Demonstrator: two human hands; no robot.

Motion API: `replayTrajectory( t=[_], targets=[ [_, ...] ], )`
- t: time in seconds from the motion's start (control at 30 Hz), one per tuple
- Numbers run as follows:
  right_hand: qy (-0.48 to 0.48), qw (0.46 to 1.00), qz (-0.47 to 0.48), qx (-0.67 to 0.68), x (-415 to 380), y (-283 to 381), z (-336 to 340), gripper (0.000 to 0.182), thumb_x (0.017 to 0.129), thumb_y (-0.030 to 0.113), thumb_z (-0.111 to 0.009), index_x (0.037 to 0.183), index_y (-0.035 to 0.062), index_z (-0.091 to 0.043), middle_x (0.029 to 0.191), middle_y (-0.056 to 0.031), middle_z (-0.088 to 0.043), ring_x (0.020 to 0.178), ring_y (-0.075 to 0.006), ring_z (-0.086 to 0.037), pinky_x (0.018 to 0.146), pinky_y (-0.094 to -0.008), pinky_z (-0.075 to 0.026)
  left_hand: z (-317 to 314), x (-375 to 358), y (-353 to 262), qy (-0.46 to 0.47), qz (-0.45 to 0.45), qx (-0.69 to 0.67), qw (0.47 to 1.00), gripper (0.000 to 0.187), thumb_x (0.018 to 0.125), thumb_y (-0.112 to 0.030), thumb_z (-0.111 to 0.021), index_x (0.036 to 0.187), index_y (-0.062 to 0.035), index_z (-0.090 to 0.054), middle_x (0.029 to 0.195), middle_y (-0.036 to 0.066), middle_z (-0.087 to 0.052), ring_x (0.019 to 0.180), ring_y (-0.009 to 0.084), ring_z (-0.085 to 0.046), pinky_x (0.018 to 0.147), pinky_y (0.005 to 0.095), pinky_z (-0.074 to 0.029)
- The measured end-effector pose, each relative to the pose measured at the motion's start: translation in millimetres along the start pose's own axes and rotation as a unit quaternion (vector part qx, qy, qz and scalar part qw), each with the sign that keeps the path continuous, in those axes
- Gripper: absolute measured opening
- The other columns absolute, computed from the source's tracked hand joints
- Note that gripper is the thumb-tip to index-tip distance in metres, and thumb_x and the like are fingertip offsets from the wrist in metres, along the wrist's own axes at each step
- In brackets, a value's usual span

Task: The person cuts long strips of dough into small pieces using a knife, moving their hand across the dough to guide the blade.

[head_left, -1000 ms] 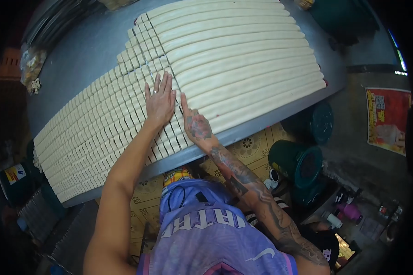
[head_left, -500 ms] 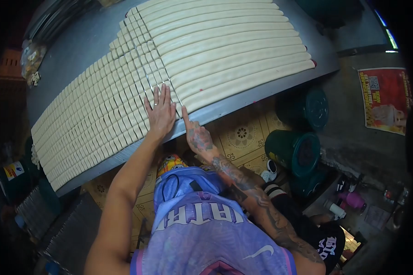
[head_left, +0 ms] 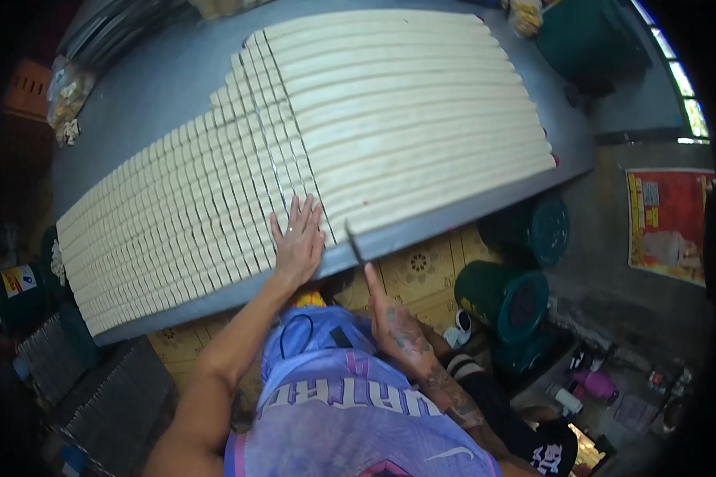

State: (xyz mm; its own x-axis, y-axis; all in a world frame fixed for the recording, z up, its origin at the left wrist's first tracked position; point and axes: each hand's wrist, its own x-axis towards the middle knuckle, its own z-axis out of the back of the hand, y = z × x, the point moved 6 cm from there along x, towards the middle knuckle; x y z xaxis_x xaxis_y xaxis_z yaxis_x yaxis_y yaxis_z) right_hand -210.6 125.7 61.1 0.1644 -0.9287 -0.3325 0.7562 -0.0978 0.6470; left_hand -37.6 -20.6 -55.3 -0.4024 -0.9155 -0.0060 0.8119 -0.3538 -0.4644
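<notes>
Long pale dough ropes (head_left: 422,119) lie side by side on the grey table (head_left: 469,211). To their left, cut dough pieces (head_left: 159,215) sit in rows split by narrow gaps. My left hand (head_left: 298,248) rests with fingers stretched out on the cut pieces near the table's front edge, a ring on one finger. Off the table's front edge, my right hand (head_left: 398,322) is closed round a knife (head_left: 355,245), index finger pointing along it. The blade's tip is above the nearest rope's lower edge, close to the last cut. The knife's handle is hidden in my hand.
Green bins (head_left: 505,302) stand on the patterned floor at the right. A plastic bag (head_left: 70,91) lies on the table's left corner. Stacked grey trays (head_left: 111,389) are at the lower left. Another person's dark-clothed leg (head_left: 493,397) is close to my right arm.
My right hand has drawn the knife back toward me and right, off the dough. The whole view has shifted a little; my left hand still lies on the cut pieces.
</notes>
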Motion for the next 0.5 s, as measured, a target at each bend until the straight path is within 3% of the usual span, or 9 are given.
replayTrajectory(
  t=[0.03,0.1,0.27,0.37,0.43,0.5],
  targets=[
    [-0.055,0.998,-0.022,0.030,32.7,12.8,27.7,0.077,0.105,0.002,-0.049,0.176,0.0021,-0.019,0.090,-0.0319,-0.066,0.081,-0.0468,-0.068,0.071,-0.0536,-0.052,8.5,15.9,9.3,-0.019,0.006,-0.043,0.999,0.062,0.112,-0.030,-0.052,0.169,-0.0082,-0.042,0.180,0.011,-0.035,0.170,0.0354,-0.019,0.131,0.0713,-0.001],
    [-0.050,0.996,-0.023,0.063,116.6,25.3,50.5,0.072,0.108,0.007,-0.045,0.175,0.0003,-0.018,0.095,-0.0344,-0.069,0.090,-0.0513,-0.069,0.081,-0.0607,-0.052,32.8,60.4,30.0,-0.048,0.032,-0.095,0.994,0.060,0.112,-0.029,-0.054,0.167,-0.0083,-0.045,0.179,0.014,-0.035,0.170,0.0371,-0.019,0.132,0.0688,-0.001],
    [-0.081,0.997,0.009,0.000,337.2,33.4,59.2,0.081,0.102,0.001,-0.046,0.176,0.0020,-0.014,0.101,-0.0335,-0.070,0.091,-0.0503,-0.069,0.086,-0.0596,-0.055,87.5,229.5,127.6,-0.115,0.061,-0.085,0.988,0.060,0.112,-0.031,-0.055,0.167,-0.0070,-0.045,0.178,0.015,-0.038,0.169,0.0385,-0.020,0.134,0.0631,-0.008],
    [-0.076,0.996,0.026,-0.038,439.9,47.9,67.7,0.083,0.099,-0.001,-0.046,0.175,0.0001,-0.013,0.103,-0.0312,-0.071,0.091,-0.0459,-0.071,0.089,-0.0551,-0.057,107.4,322.4,181.2,-0.138,0.053,-0.061,0.987,0.062,0.113,-0.033,-0.054,0.168,-0.0066,-0.044,0.178,0.014,-0.037,0.169,0.0374,-0.020,0.133,0.0662,-0.010],
    [-0.104,0.980,0.113,-0.125,491.1,56.9,70.7,0.083,0.099,0.002,-0.047,0.175,-0.0029,-0.013,0.103,-0.0253,-0.072,0.091,-0.0384,-0.071,0.089,-0.0471,-0.059,120.4,370.3,199.5,-0.130,0.057,-0.033,0.989,0.062,0.113,-0.035,-0.052,0.168,-0.0070,-0.043,0.179,0.012,-0.036,0.169,0.0363,-0.021,0.132,0.0691,-0.011],
    [-0.100,0.984,0.114,-0.089,529.2,59.9,75.8,0.084,0.099,0.003,-0.049,0.174,-0.0054,-0.013,0.102,-0.0218,-0.072,0.091,-0.0353,-0.071,0.088,-0.0431,-0.059,119.4,403.9,214.5,-0.115,0.042,-0.011,0.992,0.063,0.114,-0.036,-0.051,0.169,-0.0071,-0.042,0.179,0.011,-0.035,0.169,0.0359,-0.022,0.131,0.0701,-0.011]
  ],
)
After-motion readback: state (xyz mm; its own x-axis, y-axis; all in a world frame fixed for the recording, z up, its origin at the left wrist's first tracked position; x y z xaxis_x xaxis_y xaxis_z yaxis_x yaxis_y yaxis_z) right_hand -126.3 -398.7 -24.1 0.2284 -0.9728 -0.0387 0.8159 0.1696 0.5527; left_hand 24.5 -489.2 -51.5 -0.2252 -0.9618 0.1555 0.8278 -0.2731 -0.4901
